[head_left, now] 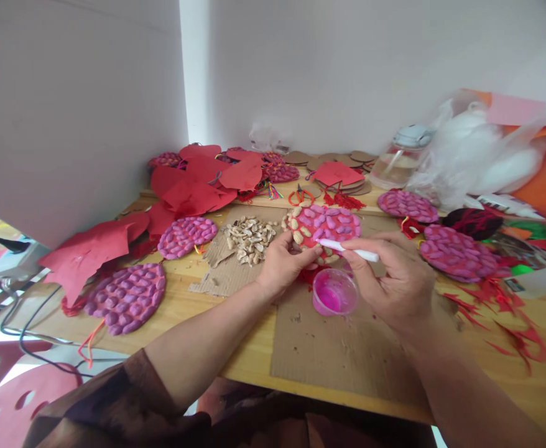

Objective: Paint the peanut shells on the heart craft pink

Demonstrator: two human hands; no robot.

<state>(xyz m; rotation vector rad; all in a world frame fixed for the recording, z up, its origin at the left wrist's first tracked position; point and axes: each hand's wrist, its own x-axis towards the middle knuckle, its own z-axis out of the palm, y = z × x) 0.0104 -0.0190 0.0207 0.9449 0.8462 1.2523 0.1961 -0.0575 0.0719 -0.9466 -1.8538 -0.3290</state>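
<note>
My left hand [283,262] is closed on the near left rim of a red disc covered in peanut shells [333,219]. Most shells on it are painted pink-purple, while those along its left side are bare tan. In my right hand [394,280] is a white-handled paintbrush [359,251], pinched between thumb and fingers. Its pink tip meets the shells near my left thumb. Just below the disc, a clear plastic cup [334,294] with magenta paint stands on a cardboard sheet [347,354]. Loose peanut shells [250,240] lie heaped left of the disc.
Finished-looking purple discs lie at left [126,298] and right [457,252]. Red paper shapes [193,186] pile up at the back left. Orange-handled scissors [301,196] rest behind the disc. A lidded jar [397,158] and plastic bags [478,149] stand back right; black cables [9,305] hang left.
</note>
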